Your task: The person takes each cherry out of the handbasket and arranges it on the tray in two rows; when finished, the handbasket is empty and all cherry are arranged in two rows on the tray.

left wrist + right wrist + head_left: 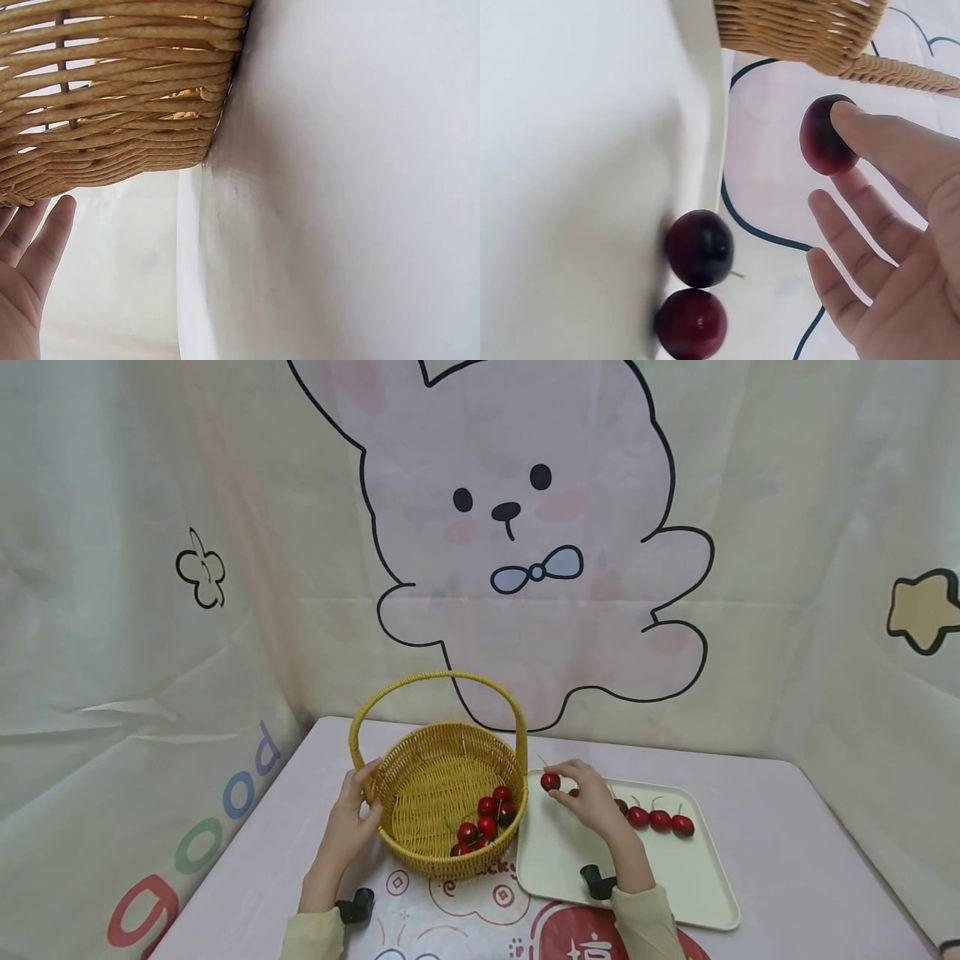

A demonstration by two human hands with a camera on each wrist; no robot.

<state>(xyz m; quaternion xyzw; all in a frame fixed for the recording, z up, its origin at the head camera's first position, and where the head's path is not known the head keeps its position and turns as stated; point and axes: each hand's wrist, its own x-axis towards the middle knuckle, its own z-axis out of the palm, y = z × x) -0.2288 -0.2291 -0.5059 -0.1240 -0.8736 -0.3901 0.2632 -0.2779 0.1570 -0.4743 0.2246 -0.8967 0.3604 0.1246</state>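
A dark red cherry [551, 782] is pinched between the thumb and fingers of my right hand [597, 806], above the far left corner of the white tray [622, 881]. In the right wrist view the held cherry [828, 135] hangs clear of the tray, while the other fingers stay extended. My left hand [347, 817] rests against the left side of the yellow wicker basket [427, 797], near the handle's base. Seen from the left wrist, straight fingers [45, 247] touch the basket's outer wall [127, 112]. Several cherries [487, 824] lie in the basket's right part.
Several more cherries [660, 821] sit in a row on the tray, partly hidden behind my right hand. The basket's tall arched handle [442, 675] rises over it. Tray and basket stand side by side on a printed tablecloth [780, 852]; a cartoon curtain [750, 693] hangs behind.
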